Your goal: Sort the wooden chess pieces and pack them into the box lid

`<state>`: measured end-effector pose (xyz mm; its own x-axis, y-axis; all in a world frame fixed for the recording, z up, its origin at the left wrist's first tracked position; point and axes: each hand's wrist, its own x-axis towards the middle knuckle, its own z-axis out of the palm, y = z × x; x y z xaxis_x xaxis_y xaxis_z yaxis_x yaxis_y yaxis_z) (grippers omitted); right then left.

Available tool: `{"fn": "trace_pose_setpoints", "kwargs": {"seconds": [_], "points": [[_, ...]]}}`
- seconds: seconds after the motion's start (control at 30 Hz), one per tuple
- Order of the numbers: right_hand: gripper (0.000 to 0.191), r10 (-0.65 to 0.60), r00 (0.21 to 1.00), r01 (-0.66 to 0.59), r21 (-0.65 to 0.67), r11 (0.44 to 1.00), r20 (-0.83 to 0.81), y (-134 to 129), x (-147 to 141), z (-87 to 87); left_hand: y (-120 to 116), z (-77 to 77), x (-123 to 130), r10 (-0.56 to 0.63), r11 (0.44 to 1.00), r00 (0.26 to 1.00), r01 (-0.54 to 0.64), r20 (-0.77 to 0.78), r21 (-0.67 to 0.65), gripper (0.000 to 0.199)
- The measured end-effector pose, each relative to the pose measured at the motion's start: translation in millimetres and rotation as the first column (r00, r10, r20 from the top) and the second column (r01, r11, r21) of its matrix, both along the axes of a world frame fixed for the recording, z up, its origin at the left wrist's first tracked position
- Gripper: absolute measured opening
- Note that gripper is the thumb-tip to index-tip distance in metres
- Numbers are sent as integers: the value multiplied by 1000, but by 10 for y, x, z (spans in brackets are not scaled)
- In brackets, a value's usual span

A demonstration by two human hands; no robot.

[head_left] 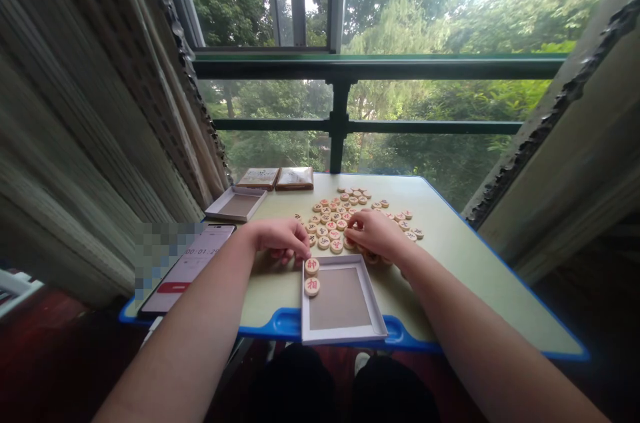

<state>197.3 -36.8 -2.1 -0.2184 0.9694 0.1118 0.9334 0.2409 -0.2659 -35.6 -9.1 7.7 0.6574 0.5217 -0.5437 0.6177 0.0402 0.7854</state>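
Round wooden xiangqi pieces (337, 246) with red or dark characters lie in a loose spread across the table's middle. My right hand (373, 231) reaches into them, fingers bent together and fingertips on a piece at the near side of the spread. At the near edge lies a shallow open box tray (344, 336) holding two red-marked pieces (312, 287), one behind the other along its left wall. My left hand (284, 238) is closed, fingers curled, its fingertips by the tray's far left corner. What those fingers hold, if anything, is hidden.
A phone (193, 263) showing a timer lies on the left of the blue-edged table (480, 276). Behind it sits another shallow tray (237, 204). Two flat boxes (295, 178) lie at the back by the window railing (340, 109). Curtains (100, 76) hang on both sides.
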Motion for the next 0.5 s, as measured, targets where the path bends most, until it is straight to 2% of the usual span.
{"fn": "trace_pose_setpoints", "kwargs": {"seconds": [0.17, 0.37, 0.5], "points": [[19, 31, 999, -32, -9, 999, -43, 1, 10, 31, 2, 5, 7, 5, 1000, 1000, -5, -4, 0, 28], [22, -34, 999, 34, -17, 999, -19, 1, 32, 49, -16, 11, -2, 32, 999, 999, -32, 11, -18, 27], [18, -19, 1000, 18, -40, 999, -22, 1, 18, 43, -31, 39, 10, 140, 988, 987, -144, 81, 51, 30]]}}
